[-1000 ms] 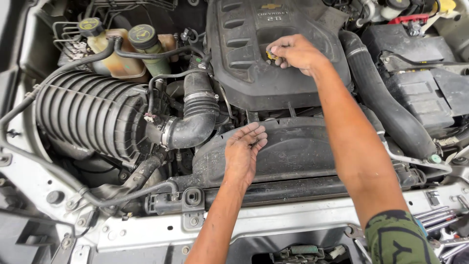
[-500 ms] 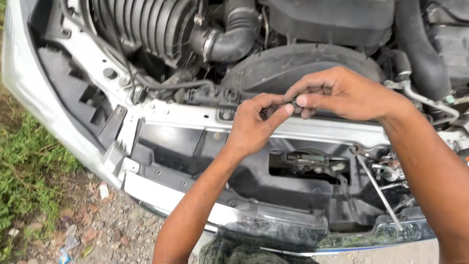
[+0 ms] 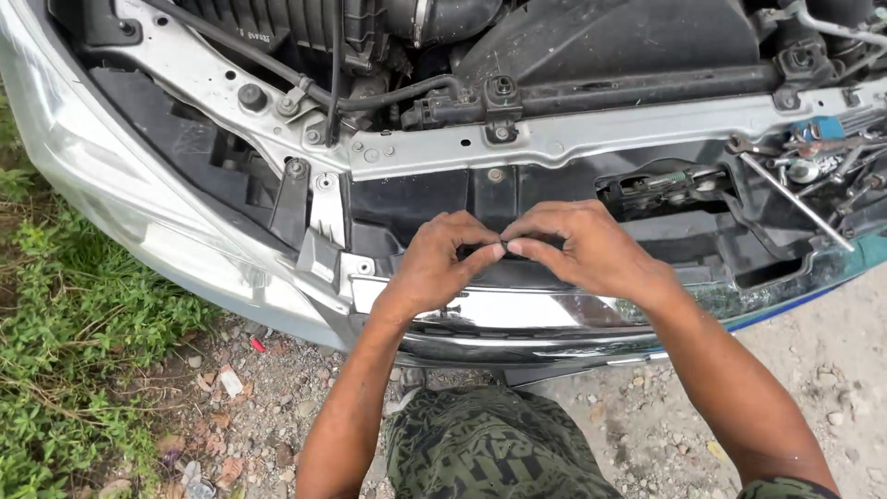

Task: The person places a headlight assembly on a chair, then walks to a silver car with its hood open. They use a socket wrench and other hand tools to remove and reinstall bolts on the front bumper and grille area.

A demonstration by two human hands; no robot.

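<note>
Grass and weeds (image 3: 65,342) fill the far left, beside a strip of gravel ground (image 3: 240,388) strewn with small stones. Above them curves the silver front corner of the car body (image 3: 139,231), with the silver metal crossbar (image 3: 591,134) running rightward across the open engine bay.

Left forearm rises from the lower middle, wrist bent slightly, and the left hand (image 3: 434,268) hovers over the black plastic front panel (image 3: 425,199), just above the shiny chrome trim strip (image 3: 517,310). Its thumb and forefinger are pinched narrow, tips pointing right. Whatever sits between them is too small to make out, so I cannot tell whether the grip holds anything.

Right hand (image 3: 587,249) comes in from the lower right on a long diagonal forearm, knuckles up, fingers curled. Its thumb and forefinger are likewise pinched narrow, and their tips meet those of the left hand over the panel's middle; I cannot tell what, if anything, this grip holds.

Farther right, a thin metal rod (image 3: 795,208) lies slanted near the black hood latch mechanism (image 3: 665,185).
</note>
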